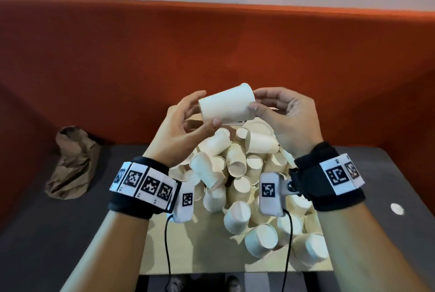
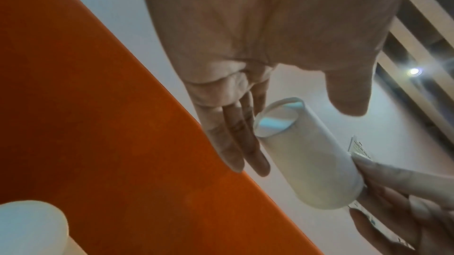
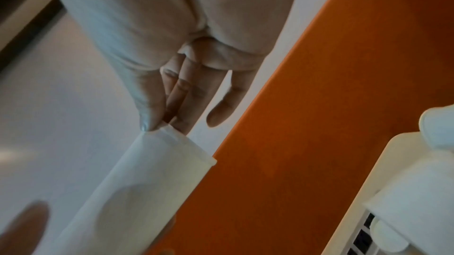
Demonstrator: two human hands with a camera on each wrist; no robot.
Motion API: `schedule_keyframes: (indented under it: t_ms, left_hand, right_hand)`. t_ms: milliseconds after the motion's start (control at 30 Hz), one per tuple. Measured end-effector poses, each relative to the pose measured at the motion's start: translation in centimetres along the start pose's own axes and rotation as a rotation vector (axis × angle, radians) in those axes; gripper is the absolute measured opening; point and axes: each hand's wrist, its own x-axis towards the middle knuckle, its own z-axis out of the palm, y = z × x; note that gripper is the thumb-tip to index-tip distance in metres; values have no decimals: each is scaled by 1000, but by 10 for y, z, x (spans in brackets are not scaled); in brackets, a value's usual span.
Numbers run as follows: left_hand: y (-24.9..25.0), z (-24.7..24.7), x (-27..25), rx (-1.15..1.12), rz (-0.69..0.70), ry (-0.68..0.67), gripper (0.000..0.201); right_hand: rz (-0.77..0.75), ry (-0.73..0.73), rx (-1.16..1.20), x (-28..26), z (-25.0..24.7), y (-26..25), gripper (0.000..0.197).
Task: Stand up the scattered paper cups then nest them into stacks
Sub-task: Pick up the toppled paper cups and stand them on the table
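- Overhead, both forearms reach forward over the table (image 1: 47, 221), raised side by side above the pile (image 1: 240, 174) of cups, each wrist wrapped in a black band with printed markers.
- Left hand (image 1: 181, 127) is turned palm inward, fingers fairly straight and lifted; its thumb presses the near side of the held cup (image 1: 227, 105) close to the narrow end, and the fingertips (image 2: 250, 154) lie against that end's far side, so the hand pinches it lightly.
- Right hand (image 1: 289, 112) faces the left one with fingers curled; thumb and fingers pinch the cup's wide rim, as the right wrist view shows at the rim's edge (image 3: 169, 131).
- Between the two hands the cup is held on its side in the air, slightly tilted, base towards the left hand and mouth towards the right, above the far edge of the pile.
- Below, the pile covers a tan board (image 1: 188, 244) on the dark table: plain cream paper cups, most lying on their sides or heaped across one another, several near the front resting base up.
- Left of the board lies a crumpled brown bag (image 1: 73, 164), well apart from the cups.
- Behind stands an orange wall (image 1: 211, 44).
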Motion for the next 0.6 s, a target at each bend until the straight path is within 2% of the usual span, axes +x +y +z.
schedule_keyframes:
  t_ms: [100, 200, 233, 367, 433, 500, 600]
  left_hand:
    - [1, -18, 9, 54, 52, 41, 49]
    - [-11, -40, 16, 60, 41, 47, 48]
    - [-16, -48, 18, 75, 41, 54, 50]
    - [-36, -73, 26, 131, 28, 64, 46]
    - [-44, -80, 30, 130, 20, 51, 48]
    - [-50, -82, 34, 136, 12, 34, 51]
    - [-55, -81, 38, 147, -1, -5, 48]
  right_hand:
    - [-15, 1, 24, 6, 22, 3, 22]
    - [4, -43, -26, 12, 30, 11, 23]
    - [22, -69, -107, 15, 29, 17, 26]
    - [116, -206, -828, 28, 14, 52, 45]
    - [188, -319, -1171, 31, 9, 68, 58]
    - [252, -462, -1361, 33, 9, 83, 72]
    - [296, -612, -1454, 34, 12, 105, 87]
